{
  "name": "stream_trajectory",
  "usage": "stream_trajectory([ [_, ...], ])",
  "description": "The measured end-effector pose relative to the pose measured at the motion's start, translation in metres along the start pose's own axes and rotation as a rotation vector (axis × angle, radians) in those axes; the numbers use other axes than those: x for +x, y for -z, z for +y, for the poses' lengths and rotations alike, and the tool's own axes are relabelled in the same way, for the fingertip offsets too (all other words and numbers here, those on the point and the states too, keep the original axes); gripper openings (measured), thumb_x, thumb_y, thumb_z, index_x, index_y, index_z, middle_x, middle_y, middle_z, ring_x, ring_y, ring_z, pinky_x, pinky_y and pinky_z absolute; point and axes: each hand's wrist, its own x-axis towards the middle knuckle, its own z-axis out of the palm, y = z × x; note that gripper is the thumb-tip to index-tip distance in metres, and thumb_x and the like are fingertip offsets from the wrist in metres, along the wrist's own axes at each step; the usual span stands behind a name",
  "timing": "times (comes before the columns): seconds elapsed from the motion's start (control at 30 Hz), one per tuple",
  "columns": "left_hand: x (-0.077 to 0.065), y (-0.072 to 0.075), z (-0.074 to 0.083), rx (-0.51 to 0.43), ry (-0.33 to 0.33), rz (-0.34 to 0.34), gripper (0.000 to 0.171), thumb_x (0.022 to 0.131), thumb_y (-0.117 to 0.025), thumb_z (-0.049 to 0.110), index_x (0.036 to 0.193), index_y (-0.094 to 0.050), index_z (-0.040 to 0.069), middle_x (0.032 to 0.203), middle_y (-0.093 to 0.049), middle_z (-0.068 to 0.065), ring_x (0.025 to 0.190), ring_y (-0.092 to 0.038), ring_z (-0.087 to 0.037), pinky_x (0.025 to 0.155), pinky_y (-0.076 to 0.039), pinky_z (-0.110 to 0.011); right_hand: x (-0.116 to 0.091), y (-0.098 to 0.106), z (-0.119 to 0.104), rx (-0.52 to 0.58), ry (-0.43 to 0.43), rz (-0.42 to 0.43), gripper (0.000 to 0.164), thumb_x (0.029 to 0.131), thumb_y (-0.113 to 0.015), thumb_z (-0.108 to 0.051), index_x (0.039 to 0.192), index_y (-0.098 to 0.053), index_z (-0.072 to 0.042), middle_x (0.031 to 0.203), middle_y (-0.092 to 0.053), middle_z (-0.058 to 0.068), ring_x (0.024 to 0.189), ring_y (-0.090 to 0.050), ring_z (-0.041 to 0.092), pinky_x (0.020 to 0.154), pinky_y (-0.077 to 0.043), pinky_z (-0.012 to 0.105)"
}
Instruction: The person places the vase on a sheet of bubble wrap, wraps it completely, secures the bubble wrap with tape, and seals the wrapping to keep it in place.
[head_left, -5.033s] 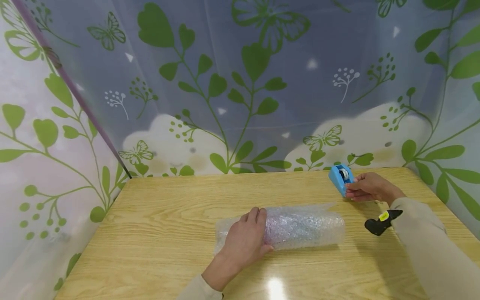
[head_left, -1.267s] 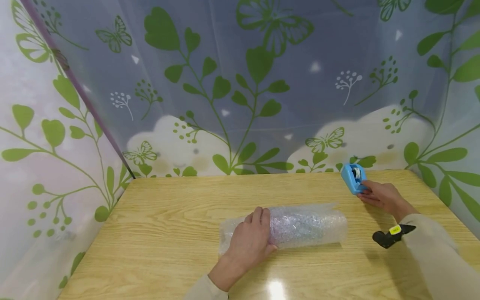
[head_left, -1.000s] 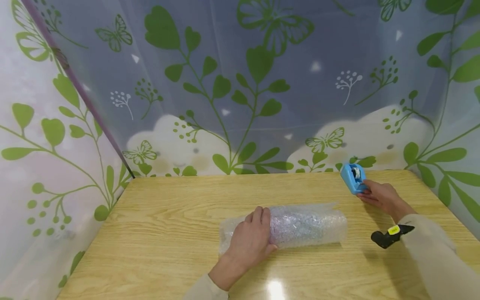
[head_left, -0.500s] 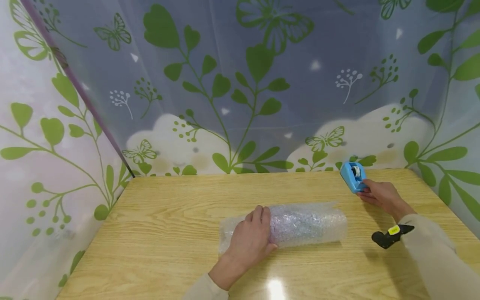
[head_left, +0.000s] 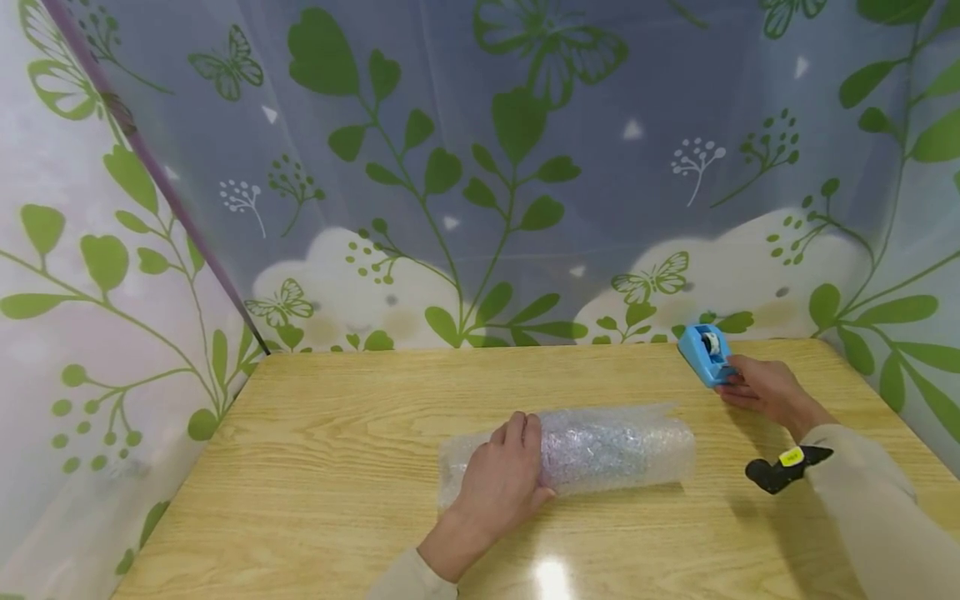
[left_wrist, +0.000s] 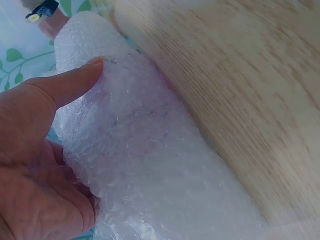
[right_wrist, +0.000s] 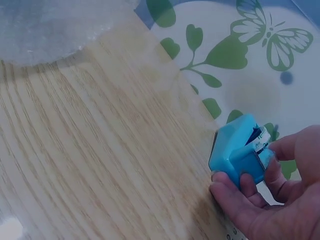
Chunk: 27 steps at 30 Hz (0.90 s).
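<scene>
A roll wrapped in clear bubble wrap [head_left: 615, 450] lies across the table, with faint pink and blue showing through. My left hand [head_left: 498, 475] grips its left part from above. In the left wrist view the thumb presses one side of the bubble wrap [left_wrist: 135, 120] while the fingers curl round the other. Near the far right of the table, my right hand [head_left: 772, 392] holds the front end of a small blue tape dispenser [head_left: 701, 363]. The right wrist view shows thumb and fingers pinching the dispenser [right_wrist: 232, 152] by its cutter end, beside a white tape roll [right_wrist: 261, 140].
The wooden table [head_left: 337, 467] reaches back to a curtain [head_left: 420, 125] printed with green leaves and butterflies, which also hangs along both sides. A black strap piece with a yellow label [head_left: 791, 457] sits at the right sleeve cuff.
Compared with five seconds ago, my right hand and the tape dispenser have shifted slightly right. Over the last second both hands stay nearly still, and the left keeps its grip on the bubble-wrapped roll.
</scene>
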Motion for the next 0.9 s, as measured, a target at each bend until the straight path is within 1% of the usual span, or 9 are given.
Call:
stream_trajectory([
  [0.17, 0.000, 0.001, 0.000, -0.008, 0.010, -0.013, 0.088, 0.061, -0.081, 0.060, 0.115, -0.053, -0.003, 0.102, -0.057, -0.012, 0.085, -0.064, -0.020, 0.049, -0.050, -0.018, -0.001, -0.002, -0.002, -0.015, -0.001, 0.012, 0.057, 0.101, -0.037, -0.030, 0.132, -0.029, 0.017, 0.106, -0.047, 0.016, 0.077, -0.065, 0.008, 0.081, -0.054, 0.031],
  [0.27, 0.000, 0.001, 0.000, -0.009, 0.013, -0.017, 0.089, 0.061, -0.081, 0.060, 0.115, -0.052, -0.004, 0.103, -0.057, -0.013, 0.086, -0.065, -0.020, 0.051, -0.051, -0.018, -0.001, -0.003, -0.003, -0.006, 0.000, 0.000, 0.059, 0.101, -0.037, -0.031, 0.134, -0.027, 0.018, 0.107, -0.047, 0.016, 0.077, -0.066, 0.008, 0.082, -0.054, 0.031],
  [0.37, 0.000, 0.001, 0.000, -0.008, 0.018, -0.015, 0.090, 0.060, -0.082, 0.060, 0.116, -0.052, -0.005, 0.104, -0.057, -0.014, 0.087, -0.065, -0.021, 0.051, -0.052, -0.019, -0.002, -0.001, -0.003, 0.010, 0.014, -0.048, 0.060, 0.101, -0.037, -0.031, 0.134, -0.026, 0.018, 0.107, -0.049, 0.013, 0.080, -0.066, 0.009, 0.083, -0.054, 0.032],
  [0.47, 0.000, 0.000, -0.001, -0.012, 0.024, -0.009, 0.091, 0.059, -0.082, 0.060, 0.116, -0.053, -0.005, 0.104, -0.057, -0.014, 0.087, -0.065, -0.021, 0.051, -0.052, -0.020, -0.004, 0.005, -0.001, 0.049, 0.021, -0.117, 0.049, 0.102, -0.036, -0.030, 0.125, -0.037, 0.013, 0.101, -0.057, 0.006, 0.083, -0.067, 0.011, 0.083, -0.054, 0.033],
  [0.53, 0.000, 0.000, -0.001, -0.010, 0.028, -0.005, 0.091, 0.059, -0.083, 0.060, 0.116, -0.053, -0.005, 0.104, -0.057, -0.014, 0.087, -0.064, -0.022, 0.050, -0.052, -0.021, -0.005, 0.009, 0.000, 0.092, 0.007, -0.160, 0.039, 0.103, -0.035, -0.029, 0.114, -0.046, 0.007, 0.094, -0.063, 0.002, 0.085, -0.067, 0.012, 0.083, -0.054, 0.034],
  [0.6, 0.001, 0.000, -0.001, -0.005, 0.032, -0.002, 0.091, 0.059, -0.082, 0.060, 0.116, -0.053, -0.005, 0.104, -0.057, -0.013, 0.086, -0.064, -0.021, 0.049, -0.052, -0.022, -0.005, 0.012, 0.001, 0.145, -0.020, -0.194, 0.034, 0.103, -0.033, -0.027, 0.105, -0.051, 0.002, 0.090, -0.066, 0.001, 0.085, -0.067, 0.014, 0.083, -0.054, 0.034],
  [0.8, 0.000, 0.000, -0.002, -0.008, 0.041, -0.011, 0.090, 0.061, -0.082, 0.058, 0.117, -0.052, -0.005, 0.103, -0.055, -0.013, 0.086, -0.063, -0.021, 0.049, -0.051, -0.023, -0.002, 0.017, 0.004, 0.375, -0.131, -0.330, 0.037, 0.104, -0.028, -0.025, 0.101, -0.055, -0.001, 0.095, -0.068, 0.007, 0.091, -0.067, 0.022, 0.092, -0.049, 0.039],
  [0.87, 0.000, 0.000, -0.002, -0.015, 0.045, -0.017, 0.089, 0.061, -0.082, 0.058, 0.118, -0.052, -0.005, 0.103, -0.055, -0.013, 0.087, -0.063, -0.021, 0.050, -0.052, -0.023, -0.002, 0.017, 0.004, 0.425, -0.157, -0.356, 0.037, 0.104, -0.027, -0.024, 0.100, -0.056, -0.002, 0.097, -0.067, 0.008, 0.093, -0.066, 0.023, 0.094, -0.048, 0.039],
  [0.9, 0.000, 0.000, -0.002, -0.017, 0.047, -0.019, 0.089, 0.061, -0.082, 0.057, 0.118, -0.051, -0.005, 0.104, -0.055, -0.013, 0.087, -0.063, -0.021, 0.050, -0.052, -0.023, -0.003, 0.017, 0.004, 0.434, -0.158, -0.353, 0.037, 0.104, -0.027, -0.023, 0.098, -0.057, -0.003, 0.097, -0.067, 0.008, 0.093, -0.066, 0.023, 0.094, -0.048, 0.039],
])
